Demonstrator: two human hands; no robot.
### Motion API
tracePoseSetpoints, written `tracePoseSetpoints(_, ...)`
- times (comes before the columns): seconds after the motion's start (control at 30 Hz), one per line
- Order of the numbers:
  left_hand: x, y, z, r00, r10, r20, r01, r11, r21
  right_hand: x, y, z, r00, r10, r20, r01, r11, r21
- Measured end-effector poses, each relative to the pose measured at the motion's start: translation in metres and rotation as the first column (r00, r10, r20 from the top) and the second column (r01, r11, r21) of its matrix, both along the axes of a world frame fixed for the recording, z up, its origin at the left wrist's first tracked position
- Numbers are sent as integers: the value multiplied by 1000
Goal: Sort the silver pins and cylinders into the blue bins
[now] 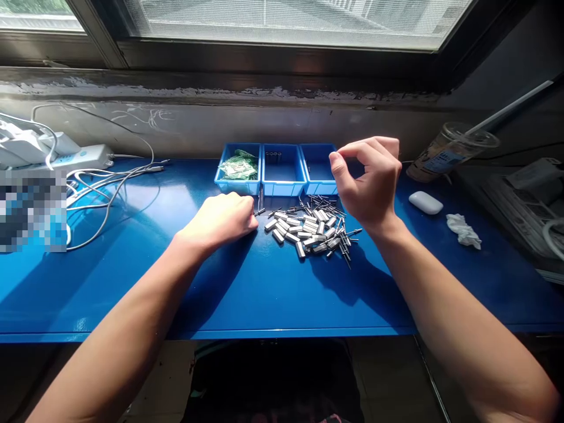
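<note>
Metal pieces [307,225] lie loosely heaped, mostly between the hands [231,214] [372,176].

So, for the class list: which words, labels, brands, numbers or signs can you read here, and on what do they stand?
No text can be read for certain.
Drink cup: print on the label, too blurred to read.
White power strip: bluish marking, too small to read.
Green packets: too small to tell whether anything is printed.

Head camera: faces forward, down over near blue tabletop [273,302], toward window [299,23].
</note>
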State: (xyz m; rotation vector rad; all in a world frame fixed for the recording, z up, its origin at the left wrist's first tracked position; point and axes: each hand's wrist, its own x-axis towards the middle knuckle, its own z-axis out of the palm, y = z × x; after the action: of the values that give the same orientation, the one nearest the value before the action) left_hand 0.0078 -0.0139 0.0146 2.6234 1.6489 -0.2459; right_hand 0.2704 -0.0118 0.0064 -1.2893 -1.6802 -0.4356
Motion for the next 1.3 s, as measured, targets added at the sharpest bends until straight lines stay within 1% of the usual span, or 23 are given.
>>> tracePoseSetpoints(0.03,0,-1,0,1000,0,0,0,1000,-6,-6,-5,3,999,44,18,-45,999,27)
tracePoseSetpoints(0.1,-1,-1,-1,1000,-3,9,3,1000,0,-17,-13,7,984,171,46,-174,983,55)
tracePoseSetpoints(0.2,-2,-1,-6,998,-4,68,0,999,54,-31,-19,3,922,380,73,-380,925,-19)
tracePoseSetpoints(0.23,-3,0,-7,993,-7,119,-2,997,82,-34,-20,-1,901,426,78,-423,904,-60)
tracePoseSetpoints(0.3,-2,1,-10,956,-34,292,-10,989,147,-38,-20,-7,877,472,86,-460,878,-130)
tracePoseSetpoints(0.33,0,2,-11,911,-65,408,-13,983,185,-39,-21,-9,876,475,84,-459,875,-152)
tracePoseSetpoints(0.37,1,2,-11,842,-108,529,-15,975,222,-40,-21,-11,878,473,72,-456,873,-174)
tracePoseSetpoints(0.43,6,1,-12,647,-201,736,-2,964,265,-40,-22,-11,873,487,14,-471,852,-228)
tracePoseSetpoints(0.47,9,1,-12,537,-229,812,18,965,260,-40,-22,-11,862,507,-23,-495,830,-259)
tracePoseSetpoints(0.5,12,-1,-13,430,-230,873,47,971,233,-40,-23,-10,844,533,-57,-526,802,-285)
tracePoseSetpoints(0.57,19,-4,-14,250,-164,954,124,983,137,-40,-23,-9,802,588,-101,-588,751,-299)
tracePoseSetpoints(0.6,22,-5,-15,181,-117,977,163,983,87,-40,-23,-10,787,609,-102,-610,741,-282)
tracePoseSetpoints(0.63,25,-7,-16,128,-70,989,196,980,44,-41,-23,-10,778,621,-92,-622,741,-255)
tracePoseSetpoints(0.7,29,-9,-19,57,3,998,229,973,-16,-43,-22,-12,775,629,-60,-627,753,-200)
tracePoseSetpoints(0.77,32,-10,-22,13,42,999,227,973,-44,-44,-22,-13,777,628,-40,-625,763,-167)
tracePoseSetpoints(0.83,33,-10,-24,-19,51,999,209,977,-46,-45,-23,-12,788,614,-49,-613,775,-151)
tracePoseSetpoints(0.97,32,-7,-25,-47,41,998,199,979,-31,-46,-25,-10,826,555,-94,-563,816,-130)
tracePoseSetpoints(1.13,31,-7,-24,-48,41,998,209,977,-30,-47,-26,-10,827,546,-138,-558,827,-69)
tracePoseSetpoints(1.2,31,-7,-24,-35,37,999,211,977,-28,-47,-27,-10,826,543,-151,-557,827,-74)
tracePoseSetpoints(1.3,31,-8,-24,-9,13,1000,204,979,-11,-47,-27,-9,813,556,-172,-576,812,-95)
